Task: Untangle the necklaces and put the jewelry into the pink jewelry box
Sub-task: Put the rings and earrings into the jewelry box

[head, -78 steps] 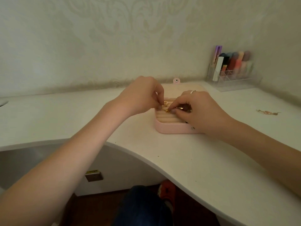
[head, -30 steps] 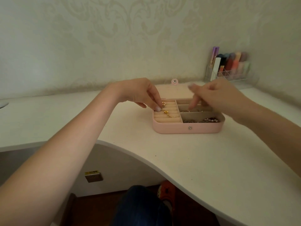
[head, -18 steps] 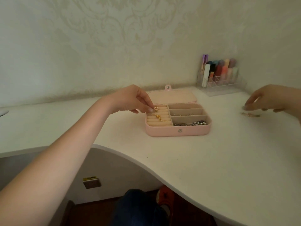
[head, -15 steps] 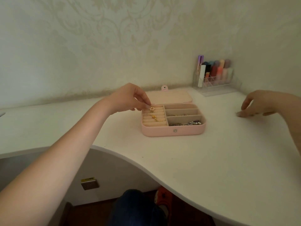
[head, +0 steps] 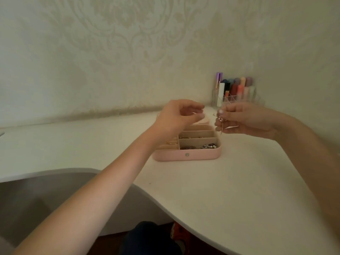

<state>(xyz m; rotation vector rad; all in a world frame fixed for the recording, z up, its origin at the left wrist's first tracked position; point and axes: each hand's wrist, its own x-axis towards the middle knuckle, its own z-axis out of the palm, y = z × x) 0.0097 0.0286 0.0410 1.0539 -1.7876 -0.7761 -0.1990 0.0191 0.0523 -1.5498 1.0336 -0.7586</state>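
Above the tabletop's back edge, right hand (head: pixel 244 120) now pinching a small gold jewelry piece (head: pixel 220 124), fetched from the tabletop's right side, just beside the open pink jewelry box (head: pixel 187 155). Left hand (head: pixel 176 118), off the ring rolls, hovering spread, holding nothing. Judging one more piece nearing deposit.

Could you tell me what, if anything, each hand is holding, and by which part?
The right hand pinches a small jewelry piece by its upper end; the rest dangles. The left hand holds nothing.
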